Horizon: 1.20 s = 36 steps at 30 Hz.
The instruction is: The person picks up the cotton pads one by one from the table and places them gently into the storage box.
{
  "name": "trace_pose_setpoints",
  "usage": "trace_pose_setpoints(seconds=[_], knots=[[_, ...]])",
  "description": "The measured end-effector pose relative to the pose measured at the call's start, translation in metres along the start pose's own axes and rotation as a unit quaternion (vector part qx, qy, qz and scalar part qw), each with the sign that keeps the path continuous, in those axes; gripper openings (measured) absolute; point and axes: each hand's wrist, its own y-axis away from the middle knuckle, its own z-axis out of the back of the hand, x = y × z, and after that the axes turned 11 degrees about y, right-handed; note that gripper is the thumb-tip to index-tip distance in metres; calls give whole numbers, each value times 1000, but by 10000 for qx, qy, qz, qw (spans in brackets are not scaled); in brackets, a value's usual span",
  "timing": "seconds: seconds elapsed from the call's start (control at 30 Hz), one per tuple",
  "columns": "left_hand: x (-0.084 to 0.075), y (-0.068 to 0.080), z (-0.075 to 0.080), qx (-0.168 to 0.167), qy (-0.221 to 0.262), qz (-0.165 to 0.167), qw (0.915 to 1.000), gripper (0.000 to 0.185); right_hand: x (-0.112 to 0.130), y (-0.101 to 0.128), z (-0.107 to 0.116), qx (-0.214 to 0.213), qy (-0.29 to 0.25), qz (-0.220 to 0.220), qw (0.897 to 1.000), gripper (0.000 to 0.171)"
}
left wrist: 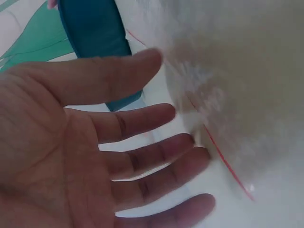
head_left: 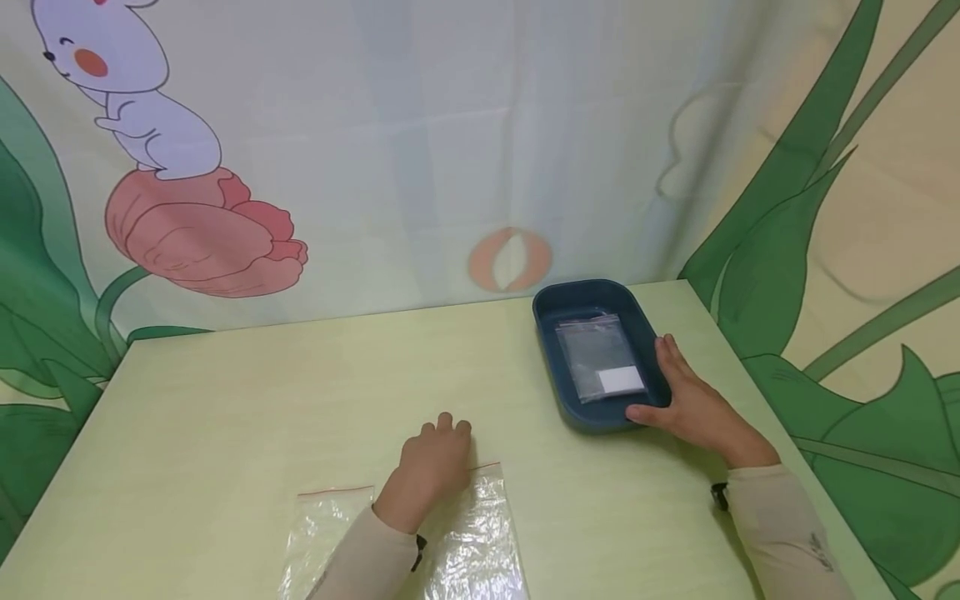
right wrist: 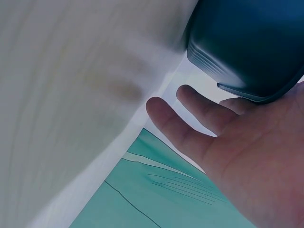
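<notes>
In the head view my left hand (head_left: 431, 462) is over the top of a clear plastic zip bag (head_left: 480, 533) with a red strip. The left wrist view shows this hand's palm (left wrist: 52, 147) and loosely spread fingers with nothing held; the bag (left wrist: 251, 95) is beyond the fingertips. My right hand (head_left: 701, 412) is at the near right corner of a dark blue tray (head_left: 551, 358), thumb at the rim. In the right wrist view its fingers stretch out fairly straight beside the tray's wall (right wrist: 237, 52). A small clear bag with a white label (head_left: 600, 358) lies inside the tray.
A second clear zip bag (head_left: 322, 533) lies left of the first, partly hidden by the left sleeve. The pale yellow table (head_left: 262, 400) meets a printed curtain (head_left: 360, 167) at the back. Green leaf-patterned cloth (head_left: 847, 400) hangs past the right edge.
</notes>
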Motion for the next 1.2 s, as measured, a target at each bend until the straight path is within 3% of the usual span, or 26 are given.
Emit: trace_pose_setpoints(seconds=[0.13,0.27,0.43,0.6,0.77,1.03,1.2], knots=[[8,20,-2,-97,104,139,9998,38,1,-1,-2,10,-35,14,10000,122],[14,31,-7,-245,208,130,9994,37,2,-2,-3,39,-47,18,10000,122],[20,33,-9,-300,340,-10,9990,38,3,-1,-4,46,-44,-2,10000,123],[27,33,-4,-275,266,-255,9989,15,4,0,-4,39,-54,26,10000,122],[37,32,5,-415,524,-703,9953,20,5,0,-2,35,-41,37,10000,121],[52,25,14,-853,1293,-1478,9768,34,3,1,0,16,-12,57,10000,121],[55,19,19,-954,2064,-1734,9582,19,2,1,0,-3,-14,57,10000,121]])
